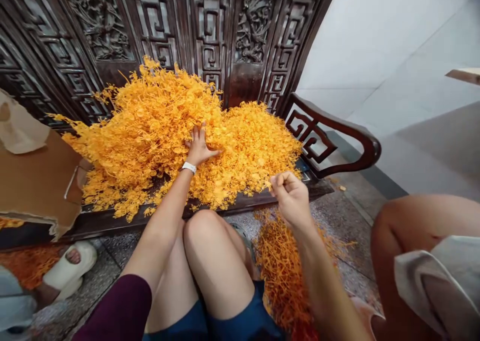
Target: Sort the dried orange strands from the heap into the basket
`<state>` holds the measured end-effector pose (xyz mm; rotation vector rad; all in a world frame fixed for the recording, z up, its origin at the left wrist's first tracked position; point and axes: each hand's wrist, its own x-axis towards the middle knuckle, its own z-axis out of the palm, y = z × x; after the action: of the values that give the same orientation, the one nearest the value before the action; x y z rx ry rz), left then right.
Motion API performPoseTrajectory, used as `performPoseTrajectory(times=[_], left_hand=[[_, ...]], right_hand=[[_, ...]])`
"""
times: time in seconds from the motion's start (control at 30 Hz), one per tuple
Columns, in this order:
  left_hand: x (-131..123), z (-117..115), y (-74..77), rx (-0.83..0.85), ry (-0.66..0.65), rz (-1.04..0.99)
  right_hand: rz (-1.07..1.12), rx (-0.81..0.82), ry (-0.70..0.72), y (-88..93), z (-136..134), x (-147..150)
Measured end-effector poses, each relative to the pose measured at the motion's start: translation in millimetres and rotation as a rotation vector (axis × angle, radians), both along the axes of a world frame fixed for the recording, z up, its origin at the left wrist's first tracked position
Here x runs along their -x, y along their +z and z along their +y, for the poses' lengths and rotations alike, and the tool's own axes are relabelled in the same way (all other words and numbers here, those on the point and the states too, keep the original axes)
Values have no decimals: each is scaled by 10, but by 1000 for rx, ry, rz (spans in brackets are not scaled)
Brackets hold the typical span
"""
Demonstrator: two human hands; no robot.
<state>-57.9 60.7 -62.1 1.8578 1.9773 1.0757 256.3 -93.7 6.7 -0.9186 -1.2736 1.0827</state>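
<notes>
A big heap of yellow-orange, frilly, thin-stemmed pieces (150, 116), perhaps plastic flower parts, covers the seat of a dark carved wooden bench (245, 83). Against the heap's front rests my left hand (200, 147), its fingers spread and partly sunk among the pieces. At the heap's lower right edge, my right hand (291, 196) is closed with thumb and forefinger pinched together. A small yellow-orange bit (268, 184) shows at those fingertips; its exact shape is too small to make out.
On the floor by my right leg lies a pile of orange stems (281, 266). A cardboard box (41, 181) stands at the left. The bench's curved armrest (369, 148) juts out at right. Another person's knee (408, 226) is close at right, and a person's shoe (73, 268) at left.
</notes>
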Motion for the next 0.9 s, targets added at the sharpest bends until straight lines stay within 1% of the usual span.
performPoseTrajectory(times=[0.07, 0.1, 0.13, 0.2, 0.23, 0.3, 0.33, 0.37, 0.43, 0.5, 0.57, 0.67, 0.77, 0.9], left_hand=[[79, -114, 149, 98, -128, -27], [77, -161, 215, 131, -159, -68], [41, -197, 269, 148, -158, -114], [-109, -228, 338, 155, -90, -167], [-203, -221, 357, 159, -47, -154], [-353, -169, 391, 153, 28, -82], [-387, -129, 417, 141, 66, -48], [-388, -86, 452, 125, 104, -26], [-307, 0, 548, 89, 170, -17], [-175, 74, 651, 59, 203, -16], [-66, 131, 719, 33, 219, 4], [-3, 183, 718, -17, 247, 51], [-16, 195, 646, -61, 228, 81], [-35, 185, 577, -109, 220, 63]], right_hand=[[-59, 8, 0, -100, 54, -46], [-67, 10, 24, -147, 35, -11], [-66, 9, 57, -184, -8, 61], [-69, -20, 130, -221, -130, 282], [-93, -56, 163, -221, -196, 408], [-209, -176, 220, -195, -312, 628], [-287, -245, 252, -177, -358, 702], [-363, -309, 287, -161, -397, 744], [-468, -393, 340, -140, -461, 740], [-487, -411, 356, -135, -523, 662], [-474, -403, 354, -135, -598, 580], [-445, -388, 350, -119, -711, 524], [-432, -354, 337, -103, -761, 498], [-378, -292, 342, -113, -778, 402]])
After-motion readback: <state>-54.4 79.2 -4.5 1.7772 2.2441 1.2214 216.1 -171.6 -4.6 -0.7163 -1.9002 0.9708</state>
